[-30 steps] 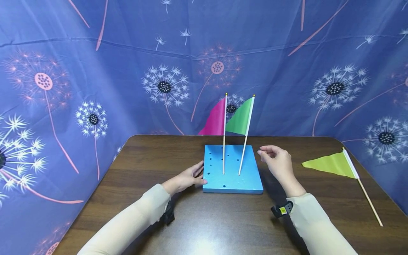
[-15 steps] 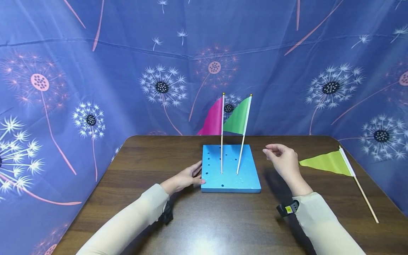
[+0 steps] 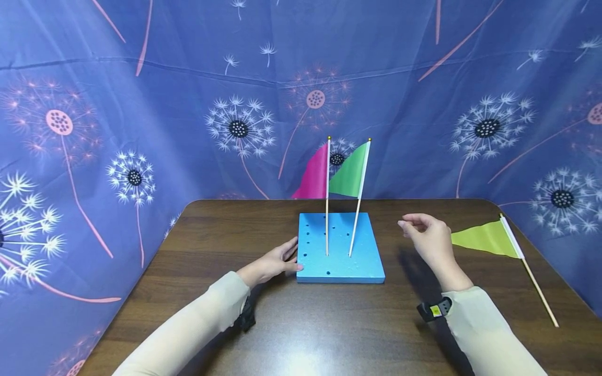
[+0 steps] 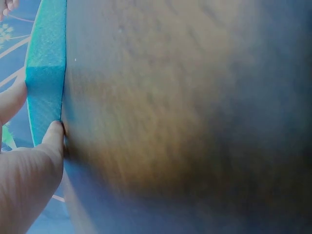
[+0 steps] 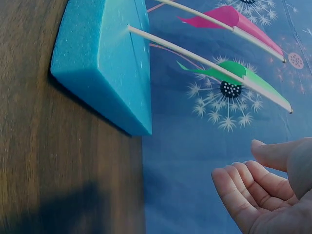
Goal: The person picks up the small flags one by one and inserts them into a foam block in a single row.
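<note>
A blue foam board [image 3: 362, 269] with small holes lies on the table. Two pennant flags stand in it on thin sticks: a pink flag [image 3: 316, 175] on the left, and a green flag [image 3: 350, 175] leaning right. Extended fingers and thumb of my left hand [image 3: 270, 266] rest against the board's left edge; the left wrist view shows the hand [image 4: 29, 175] touching its side near a corner. My right hand [image 3: 431, 244] hovers right of the board, holding nothing, with fingers loosely bent in the right wrist view. Beyond it lies a yellow-green flag [image 3: 486, 240], its tip partly behind the hand.
The brown wooden table [image 3: 226, 222] has its far edge just behind the board. A blue curtain [image 3: 400, 104] printed with dandelions hangs behind and along both sides. Black wrist cameras sit under the sleeves.
My right hand has moved to the right, away from the board and toward the yellow-green flag. My left hand stays at the board's edge. The head view has shifted slightly.
</note>
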The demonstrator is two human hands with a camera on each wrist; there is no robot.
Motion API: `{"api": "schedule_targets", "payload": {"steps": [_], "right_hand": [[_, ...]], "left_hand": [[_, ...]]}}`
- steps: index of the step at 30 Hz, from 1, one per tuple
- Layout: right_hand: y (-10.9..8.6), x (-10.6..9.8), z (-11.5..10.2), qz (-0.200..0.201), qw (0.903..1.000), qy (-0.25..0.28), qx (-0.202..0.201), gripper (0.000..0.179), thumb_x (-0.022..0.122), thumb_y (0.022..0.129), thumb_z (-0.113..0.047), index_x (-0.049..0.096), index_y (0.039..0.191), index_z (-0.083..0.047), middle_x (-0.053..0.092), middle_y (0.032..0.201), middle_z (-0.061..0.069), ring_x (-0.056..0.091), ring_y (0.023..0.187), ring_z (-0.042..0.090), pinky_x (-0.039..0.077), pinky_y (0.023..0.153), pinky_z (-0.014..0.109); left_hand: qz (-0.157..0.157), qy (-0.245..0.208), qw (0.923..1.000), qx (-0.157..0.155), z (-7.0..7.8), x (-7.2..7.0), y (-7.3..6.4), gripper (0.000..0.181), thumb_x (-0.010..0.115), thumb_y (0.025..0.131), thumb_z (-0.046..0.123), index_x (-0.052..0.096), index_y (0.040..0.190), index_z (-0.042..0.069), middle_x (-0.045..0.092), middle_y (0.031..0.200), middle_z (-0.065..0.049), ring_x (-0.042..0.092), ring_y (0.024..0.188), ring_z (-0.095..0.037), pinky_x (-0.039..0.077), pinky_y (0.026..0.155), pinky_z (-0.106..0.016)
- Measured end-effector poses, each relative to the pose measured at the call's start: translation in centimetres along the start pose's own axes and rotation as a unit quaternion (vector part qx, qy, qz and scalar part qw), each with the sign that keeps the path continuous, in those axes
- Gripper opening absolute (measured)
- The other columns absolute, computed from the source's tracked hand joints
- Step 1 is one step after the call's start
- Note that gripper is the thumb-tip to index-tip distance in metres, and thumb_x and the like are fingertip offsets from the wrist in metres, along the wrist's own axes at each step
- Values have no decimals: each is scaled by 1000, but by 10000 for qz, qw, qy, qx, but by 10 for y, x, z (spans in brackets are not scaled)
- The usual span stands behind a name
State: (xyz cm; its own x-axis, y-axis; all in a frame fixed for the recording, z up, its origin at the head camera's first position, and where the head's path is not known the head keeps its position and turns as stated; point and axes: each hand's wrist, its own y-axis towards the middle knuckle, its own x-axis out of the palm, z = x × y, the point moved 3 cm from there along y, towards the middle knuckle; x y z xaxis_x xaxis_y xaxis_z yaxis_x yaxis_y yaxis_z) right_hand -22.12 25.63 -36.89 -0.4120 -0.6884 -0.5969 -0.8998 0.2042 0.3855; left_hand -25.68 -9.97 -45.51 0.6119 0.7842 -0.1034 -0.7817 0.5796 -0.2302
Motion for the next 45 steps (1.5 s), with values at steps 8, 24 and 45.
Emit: {"api": "schedule_targets", "payload": {"steps": [8,24,45], "right_hand": [[-8,-8,18,1,9998,-21,218,28,66,93,-23,70,107,1,72,90,19,63,60,-4,45,47,16],[-6,-44,46,414,9960,-490,624,35,71,89,-29,72,106,1,73,77,2,49,57,-17,42,47,13],[-19,-95,98,551,9843,-1035,1323,48,67,91,-35,67,115,5,33,58,-51,35,55,-25,35,53,22]], "left_hand": [[-24,60,10000,-8,-3,6,-5,89,64,92,3,2,156,5,7,163,-16,14,149,-30,29,118,-43],[39,415,9991,43,-4,2,-6,87,65,93,10,5,156,4,10,162,-16,18,148,-30,31,117,-40],[174,319,9993,91,-1,1,-4,88,65,92,8,6,156,6,12,161,-19,23,146,-34,32,117,-42]]}}
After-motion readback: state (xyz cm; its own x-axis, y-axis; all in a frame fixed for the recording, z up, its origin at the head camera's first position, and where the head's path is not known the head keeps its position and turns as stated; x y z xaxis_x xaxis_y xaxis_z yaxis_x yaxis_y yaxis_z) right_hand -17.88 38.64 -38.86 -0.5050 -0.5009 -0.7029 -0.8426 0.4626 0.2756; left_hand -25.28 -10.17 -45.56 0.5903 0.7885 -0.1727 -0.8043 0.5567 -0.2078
